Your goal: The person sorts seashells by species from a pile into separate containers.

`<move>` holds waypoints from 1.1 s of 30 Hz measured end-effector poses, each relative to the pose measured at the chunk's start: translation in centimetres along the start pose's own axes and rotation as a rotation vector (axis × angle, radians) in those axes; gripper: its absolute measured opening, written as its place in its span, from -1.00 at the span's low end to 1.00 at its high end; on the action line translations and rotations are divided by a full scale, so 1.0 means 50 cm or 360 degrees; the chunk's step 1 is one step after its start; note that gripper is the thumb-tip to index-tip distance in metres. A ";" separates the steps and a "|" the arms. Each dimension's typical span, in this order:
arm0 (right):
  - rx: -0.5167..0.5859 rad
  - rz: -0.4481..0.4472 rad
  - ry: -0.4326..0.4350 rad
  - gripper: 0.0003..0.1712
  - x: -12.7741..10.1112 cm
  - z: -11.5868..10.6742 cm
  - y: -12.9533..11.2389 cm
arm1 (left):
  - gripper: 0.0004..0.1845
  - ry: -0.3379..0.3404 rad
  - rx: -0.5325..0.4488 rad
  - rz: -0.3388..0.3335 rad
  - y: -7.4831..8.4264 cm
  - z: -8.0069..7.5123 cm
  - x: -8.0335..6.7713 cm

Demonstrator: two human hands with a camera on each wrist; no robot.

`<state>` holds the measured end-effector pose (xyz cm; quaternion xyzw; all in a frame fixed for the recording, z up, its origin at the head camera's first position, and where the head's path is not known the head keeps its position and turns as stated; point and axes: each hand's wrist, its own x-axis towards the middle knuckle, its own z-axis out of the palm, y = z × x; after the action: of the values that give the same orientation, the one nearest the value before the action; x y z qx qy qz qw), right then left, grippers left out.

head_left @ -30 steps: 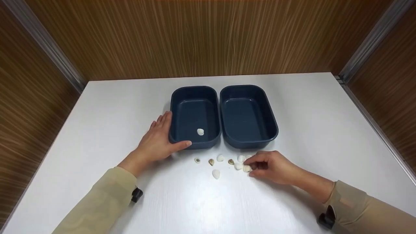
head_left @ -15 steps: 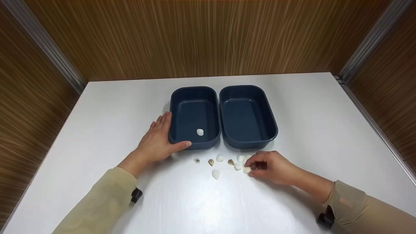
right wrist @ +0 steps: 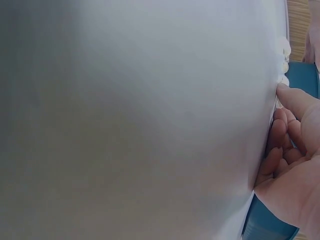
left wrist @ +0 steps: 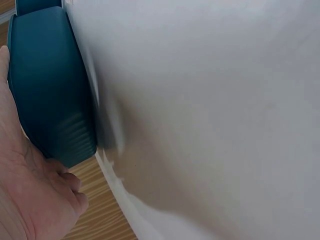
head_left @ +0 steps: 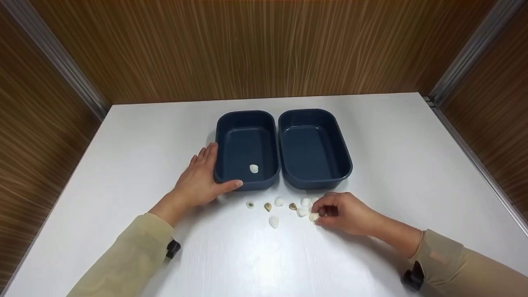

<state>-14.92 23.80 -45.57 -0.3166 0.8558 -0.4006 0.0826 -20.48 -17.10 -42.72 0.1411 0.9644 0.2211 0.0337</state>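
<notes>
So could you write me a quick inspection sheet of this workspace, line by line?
Surface: white table, bare around the middle.
Job's things: two dark blue trays side by side; left tray holds one white shell, right tray holds nothing; small loose shells lie in front of the trays.
Clutter: nothing seen.
Hands: left hand grips the left tray's near corner; right hand pinches a white shell on the table.
Cables: nothing seen.
Surroundings: wood-grain wall panels with metal corner strips.
</notes>
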 end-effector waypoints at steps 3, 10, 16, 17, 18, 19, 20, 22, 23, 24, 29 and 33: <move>-0.0012 -0.0016 -0.0002 -0.79 0.001 0.000 0.002 | 0.45 0.0006 0.0007 0.0005 -0.001 0.000 0.001; -0.0026 -0.0079 0.0014 -0.77 -0.004 0.000 0.006 | 0.45 0.0010 0.0015 0.0009 0.001 0.001 0.000; 0.0019 -0.0116 0.0010 -0.77 -0.008 -0.008 -0.002 | 0.42 -0.0009 0.0002 0.0004 0.003 -0.002 -0.001; 0.0023 -0.0120 0.0008 -0.77 -0.009 -0.010 -0.003 | 0.42 -0.0012 -0.0001 0.0002 0.003 -0.003 -0.001; 0.0022 -0.0127 0.0011 -0.77 -0.010 -0.012 -0.004 | 0.42 -0.0015 -0.0002 0.0002 0.003 -0.003 -0.001; 0.0016 -0.0142 0.0015 -0.76 -0.010 -0.014 -0.005 | 0.42 -0.0017 -0.0003 0.0000 0.003 -0.004 -0.001; 0.0009 -0.0157 0.0020 -0.76 -0.010 -0.015 -0.005 | 0.42 -0.0018 -0.0004 -0.0001 0.003 -0.004 -0.001; -0.0011 -0.0202 0.0033 -0.76 -0.011 -0.019 -0.007 | 0.42 -0.0017 -0.0004 0.0002 0.003 -0.004 -0.001; -0.0025 -0.0227 0.0040 -0.76 -0.011 -0.021 -0.009 | 0.42 -0.0015 -0.0004 0.0003 0.002 -0.003 -0.001; -0.0036 -0.0248 0.0049 -0.75 -0.011 -0.023 -0.012 | 0.42 -0.0012 -0.0003 0.0005 0.002 -0.003 -0.001; -0.0059 -0.0301 0.0085 -0.72 -0.007 -0.036 -0.034 | 0.43 -0.0001 0.0005 0.0008 -0.001 0.000 -0.001; -0.0085 -0.0364 0.0143 -0.70 0.003 -0.050 -0.059 | 0.44 0.0005 0.0005 0.0011 0.000 -0.001 0.000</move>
<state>-14.64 23.87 -41.73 -0.3960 0.8273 -0.3984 -0.0106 -20.50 -17.11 -42.69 0.1443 0.9643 0.2200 0.0311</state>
